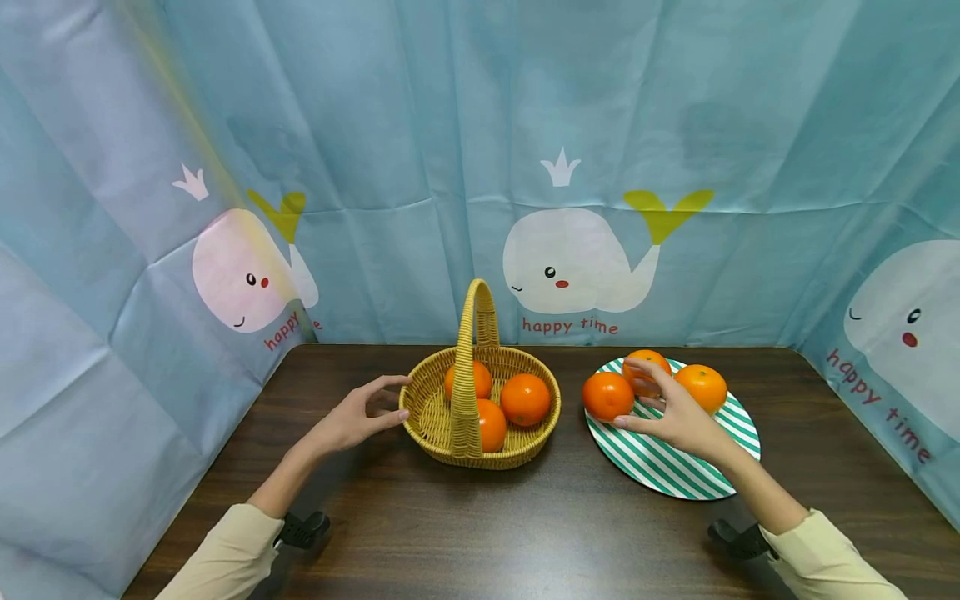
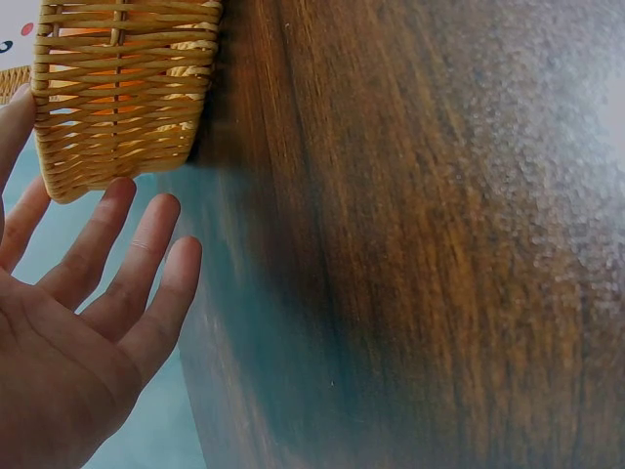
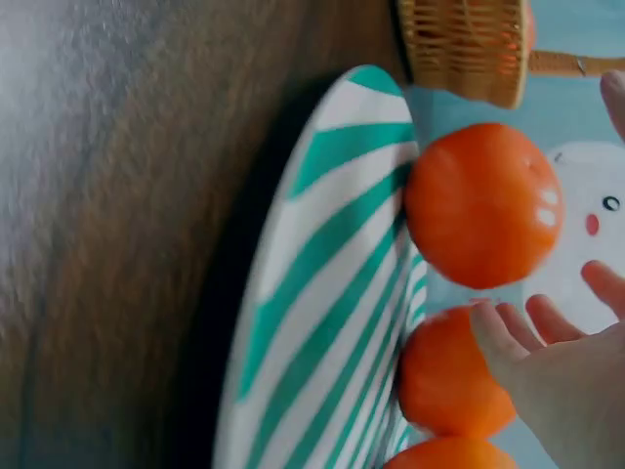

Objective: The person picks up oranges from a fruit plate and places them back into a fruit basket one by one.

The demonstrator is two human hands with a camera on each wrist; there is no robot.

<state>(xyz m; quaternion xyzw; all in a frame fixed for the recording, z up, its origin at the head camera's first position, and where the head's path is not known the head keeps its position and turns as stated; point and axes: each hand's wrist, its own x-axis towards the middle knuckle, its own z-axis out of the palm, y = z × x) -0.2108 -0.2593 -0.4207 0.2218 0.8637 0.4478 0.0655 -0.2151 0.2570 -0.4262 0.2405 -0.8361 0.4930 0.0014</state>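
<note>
The left grip (image 1: 356, 419), relaxed, stood at the rim of the oval woven basket (image 1: 467, 429), which held three round fruits (image 1: 526, 400). The right grip (image 1: 678, 417), released, hung beside three smooth orange fruits (image 1: 608, 396) on the striped plate (image 1: 660, 471).

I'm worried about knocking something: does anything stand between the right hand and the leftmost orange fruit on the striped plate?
Nothing visible does: the right hand is close beside the leftmost fruit. Whether they touch, I cannot tell.
</note>
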